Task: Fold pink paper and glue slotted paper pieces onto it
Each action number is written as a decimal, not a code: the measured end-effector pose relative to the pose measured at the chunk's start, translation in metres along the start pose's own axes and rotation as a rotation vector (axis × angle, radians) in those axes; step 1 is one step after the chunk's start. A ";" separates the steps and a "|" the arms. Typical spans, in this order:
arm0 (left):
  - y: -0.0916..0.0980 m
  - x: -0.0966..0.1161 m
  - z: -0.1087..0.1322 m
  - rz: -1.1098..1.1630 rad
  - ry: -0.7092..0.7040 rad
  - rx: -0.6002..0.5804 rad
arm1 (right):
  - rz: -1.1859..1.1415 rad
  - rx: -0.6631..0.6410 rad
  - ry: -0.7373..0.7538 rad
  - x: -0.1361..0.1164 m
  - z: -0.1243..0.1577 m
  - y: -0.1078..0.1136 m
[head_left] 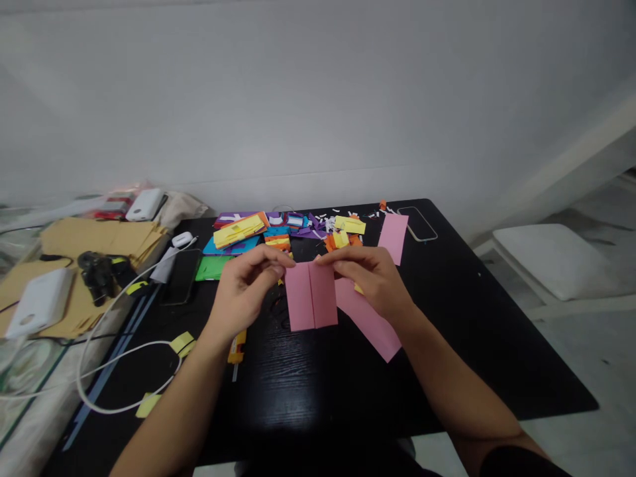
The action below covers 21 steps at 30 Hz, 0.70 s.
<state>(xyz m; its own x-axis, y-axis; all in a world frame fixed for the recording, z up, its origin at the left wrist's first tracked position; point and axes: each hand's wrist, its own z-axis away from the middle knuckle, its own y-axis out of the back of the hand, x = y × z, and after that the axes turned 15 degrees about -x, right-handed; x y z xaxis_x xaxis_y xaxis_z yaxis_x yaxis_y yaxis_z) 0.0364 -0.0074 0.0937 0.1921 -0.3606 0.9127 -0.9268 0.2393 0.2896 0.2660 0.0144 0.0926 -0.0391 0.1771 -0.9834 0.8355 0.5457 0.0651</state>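
Observation:
A pink folded paper, its two flaps meeting at a line down the middle, hangs upright between my hands. My left hand pinches its upper left corner between thumb and fingers. At the upper right edge, my right hand grips it the same way. Under and beside my right hand lies a long pink paper strip on the black table. Farther back is another pink paper piece. An orange-yellow tool, perhaps a glue tube or cutter, lies near my left wrist.
Yellow paper strips, a green packet and coloured scraps cover the table's back. A clear phone case lies back right. On the left are a dark phone, a looping white cable and a white power bank.

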 end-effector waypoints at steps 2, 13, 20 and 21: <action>-0.003 -0.001 0.000 0.000 0.013 0.009 | 0.034 0.002 0.027 0.003 -0.001 -0.004; -0.006 -0.009 0.002 -0.273 -0.015 -0.199 | 0.142 -0.070 0.003 0.014 -0.002 -0.011; -0.001 -0.002 0.002 -0.286 -0.047 -0.225 | 0.226 -0.221 -0.050 0.003 0.002 0.008; 0.001 0.000 0.003 -0.276 -0.037 -0.202 | 0.227 -0.219 -0.060 0.002 0.002 0.012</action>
<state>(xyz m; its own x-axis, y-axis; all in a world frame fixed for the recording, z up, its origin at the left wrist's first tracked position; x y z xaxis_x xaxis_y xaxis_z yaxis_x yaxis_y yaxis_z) 0.0343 -0.0095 0.0929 0.4119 -0.4678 0.7820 -0.7580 0.3004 0.5790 0.2772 0.0198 0.0907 0.1726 0.2700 -0.9473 0.6807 0.6624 0.3128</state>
